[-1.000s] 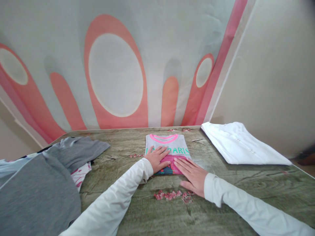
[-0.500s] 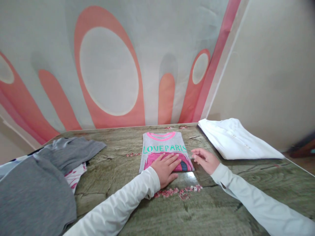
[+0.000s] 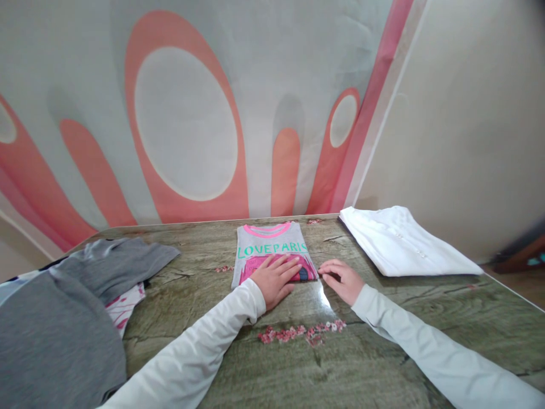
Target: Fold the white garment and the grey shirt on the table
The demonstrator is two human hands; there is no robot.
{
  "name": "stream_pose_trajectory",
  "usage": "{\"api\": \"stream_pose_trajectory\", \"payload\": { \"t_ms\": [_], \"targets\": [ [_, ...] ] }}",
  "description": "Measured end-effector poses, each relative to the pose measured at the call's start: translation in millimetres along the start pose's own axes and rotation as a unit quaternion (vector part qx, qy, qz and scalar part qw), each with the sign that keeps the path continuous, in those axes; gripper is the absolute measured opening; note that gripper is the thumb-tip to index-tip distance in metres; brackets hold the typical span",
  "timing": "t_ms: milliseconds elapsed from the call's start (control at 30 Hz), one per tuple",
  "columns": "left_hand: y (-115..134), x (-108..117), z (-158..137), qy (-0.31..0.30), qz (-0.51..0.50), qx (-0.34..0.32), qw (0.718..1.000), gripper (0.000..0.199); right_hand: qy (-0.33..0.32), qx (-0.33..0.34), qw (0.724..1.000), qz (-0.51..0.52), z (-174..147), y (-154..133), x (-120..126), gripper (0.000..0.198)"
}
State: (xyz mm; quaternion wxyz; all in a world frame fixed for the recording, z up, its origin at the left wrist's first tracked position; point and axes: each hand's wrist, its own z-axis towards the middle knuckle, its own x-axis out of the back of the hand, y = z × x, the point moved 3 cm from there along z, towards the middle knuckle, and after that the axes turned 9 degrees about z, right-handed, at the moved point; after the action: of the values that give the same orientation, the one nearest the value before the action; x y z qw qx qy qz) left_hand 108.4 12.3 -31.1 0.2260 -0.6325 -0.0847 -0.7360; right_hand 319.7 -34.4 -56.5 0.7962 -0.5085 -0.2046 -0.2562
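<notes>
A folded grey T-shirt (image 3: 272, 236) with a pink collar, green "LOVE PARIS" lettering and a pink print lies flat on the table. My left hand (image 3: 276, 279) rests palm down on its near part, fingers stretched out and covering some of the print. At the shirt's near right corner, my right hand (image 3: 344, 279) has its thumb and fingers brought together in a pinch on the edge. How much cloth sits between those fingertips is too small to make out.
On the right of the wood-patterned table (image 3: 366, 363) lies a folded white garment (image 3: 409, 244) with buttons, over something dark. A heap with a grey garment (image 3: 59, 324) on top and a pink-patterned white cloth (image 3: 126, 307) covers the left side. A wall stands behind the far edge.
The folded T-shirt has shifted left and slightly away from me, with my left hand still flat on it. My right hand has moved left and now touches its near right corner.
</notes>
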Motion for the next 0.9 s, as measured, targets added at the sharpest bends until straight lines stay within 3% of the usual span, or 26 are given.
{"api": "stream_pose_trajectory", "payload": {
  "t_ms": [400,600,900],
  "targets": [
    [1.4,0.0,-0.5,-0.011,-0.039,-0.015,0.999,0.049,-0.015,-0.105,0.985,0.137,12.2,-1.5,-7.3,0.026],
    [2.1,2.6,-1.9,-0.004,-0.037,-0.019,0.999,0.051,-0.017,-0.12,0.971,0.208,11.9,1.2,-10.5,0.038],
    [2.2,2.8,-2.4,0.002,-0.032,-0.018,0.999,0.051,-0.074,-0.125,0.955,0.258,10.8,-3.1,-9.1,0.052]
  ]
}}
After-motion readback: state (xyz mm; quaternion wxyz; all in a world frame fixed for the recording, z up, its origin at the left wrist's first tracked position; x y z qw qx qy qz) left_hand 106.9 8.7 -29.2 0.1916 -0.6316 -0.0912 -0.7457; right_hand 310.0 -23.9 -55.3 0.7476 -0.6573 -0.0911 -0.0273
